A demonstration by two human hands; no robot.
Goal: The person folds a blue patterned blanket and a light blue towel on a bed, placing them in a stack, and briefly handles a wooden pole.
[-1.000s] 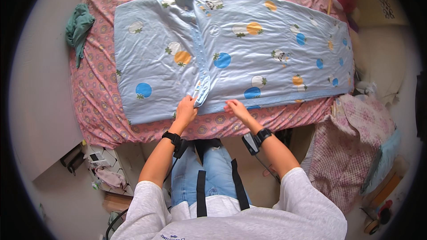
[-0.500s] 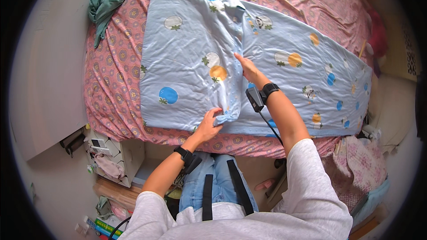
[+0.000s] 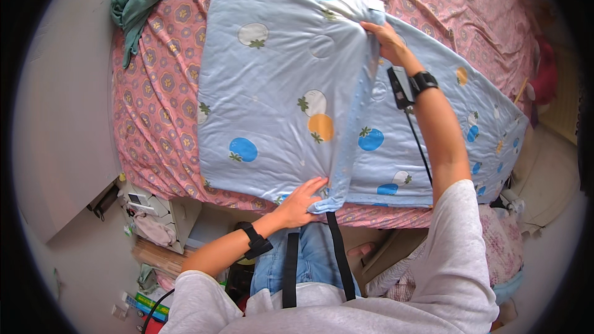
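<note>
A light blue quilt (image 3: 272, 74) with white, blue and orange fruit shapes lies on the bed, its left part folded over toward the middle. My right hand (image 3: 388, 42) grips the fold's far corner, thumb and fingers closed round the cloth. Near the bed's front edge, my left hand (image 3: 297, 204) pinches the near end of the same folded edge. Between my hands the edge is lifted slightly, with creases running from each grip. On the right, the quilt's other part lies flat beneath. Some fingertips are hidden by cloth.
The bed has a pink flowered sheet (image 3: 158, 142). A crumpled green cloth (image 3: 139, 3) lies at the far left. Below it stands a small white cabinet (image 3: 170, 216) with things on top. A red item (image 3: 544, 74) sits at the far right; a floral quilted cloth (image 3: 501, 235) hangs nearer.
My right hand has moved farther away and to the right, up to the far corner. The left hand moved slightly nearer and right. The folded edge is pulled straighter and farther right.
</note>
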